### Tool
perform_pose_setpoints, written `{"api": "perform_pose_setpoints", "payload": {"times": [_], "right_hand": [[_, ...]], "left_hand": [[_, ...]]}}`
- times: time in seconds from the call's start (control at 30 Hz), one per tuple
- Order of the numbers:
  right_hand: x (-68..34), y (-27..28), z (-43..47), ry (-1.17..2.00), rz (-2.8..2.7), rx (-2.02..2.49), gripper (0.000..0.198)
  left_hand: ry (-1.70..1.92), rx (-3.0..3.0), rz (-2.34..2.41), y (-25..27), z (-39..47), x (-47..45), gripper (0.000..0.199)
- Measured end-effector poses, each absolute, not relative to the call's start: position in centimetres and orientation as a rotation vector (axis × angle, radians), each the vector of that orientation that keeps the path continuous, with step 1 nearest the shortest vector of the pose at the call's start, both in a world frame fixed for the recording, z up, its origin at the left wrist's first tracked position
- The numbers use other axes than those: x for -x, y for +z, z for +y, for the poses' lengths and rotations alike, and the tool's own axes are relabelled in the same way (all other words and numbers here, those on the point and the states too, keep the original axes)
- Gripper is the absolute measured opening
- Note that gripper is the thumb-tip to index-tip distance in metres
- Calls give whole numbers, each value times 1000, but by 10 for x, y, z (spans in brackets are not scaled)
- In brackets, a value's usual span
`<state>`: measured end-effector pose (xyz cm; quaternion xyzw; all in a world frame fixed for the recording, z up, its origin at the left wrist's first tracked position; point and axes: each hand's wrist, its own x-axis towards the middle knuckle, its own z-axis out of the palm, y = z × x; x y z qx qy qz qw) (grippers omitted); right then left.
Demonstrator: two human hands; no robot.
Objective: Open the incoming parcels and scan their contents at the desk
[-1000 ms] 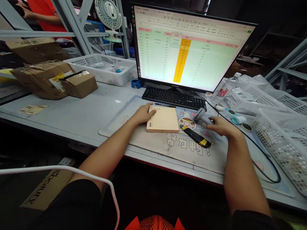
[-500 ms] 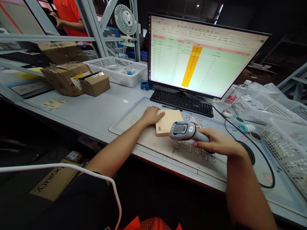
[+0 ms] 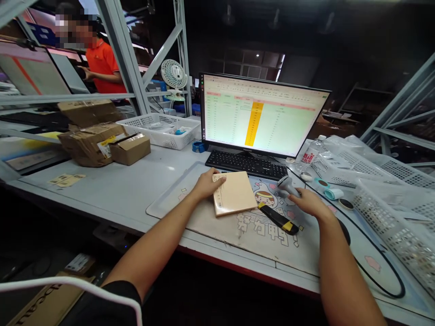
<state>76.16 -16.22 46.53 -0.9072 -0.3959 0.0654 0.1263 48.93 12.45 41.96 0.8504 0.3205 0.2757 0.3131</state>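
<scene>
My left hand grips the left edge of a flat cream-coloured box, thumb on top, fingers partly hidden behind it. A small barcode label shows near the box's lower left corner. In my right hand is a grey barcode scanner, its head toward the monitor side and its handle inside my closed fingers. Between the box and my right forearm, a black-and-yellow utility knife lies on the printed desk mat.
Behind the mat stand a keyboard and a lit monitor. Cardboard boxes and a white basket sit at the left. White baskets, a bottle and a tape roll crowd the right. A co-worker stands beyond the rack.
My right hand has carried the scanner away from the box, right and toward the monitor, uncovering the utility knife. The box has turned slightly in my left hand. The view has tilted up.
</scene>
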Motion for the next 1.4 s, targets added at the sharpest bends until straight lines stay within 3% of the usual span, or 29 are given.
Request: {"api": "perform_pose_setpoints", "payload": {"times": [0.27, 0.47, 0.67, 0.83, 1.1, 1.27, 1.33, 1.4], "right_hand": [[-777, 448, -164, 315, -1072, 2789, 57], [-767, 466, -146, -57, -998, 2739, 59], [-741, 455, -60, -6, -1425, 2598, 54], [-744, 425, -21, -77, -1296, 2677, 63], [-747, 415, -16, 8, -1299, 2669, 54], [-724, 468, -24, -43, -1330, 2488, 58], [-698, 510, -41, -3, -1498, 2187, 56], [-661, 553, -73, 159, -1684, 1592, 53]], "left_hand": [[741, -2044, 777, 416, 135, -490, 46], [440, -1971, 723, 407, 148, -490, 72], [310, -1979, 665, 403, 153, -489, 66], [347, -1997, 668, 404, 152, -488, 67], [343, -2012, 658, 407, 150, -487, 60], [374, -2021, 651, 412, 146, -484, 57], [375, -2018, 642, 412, 145, -483, 56], [386, -2017, 634, 411, 145, -482, 55]]}}
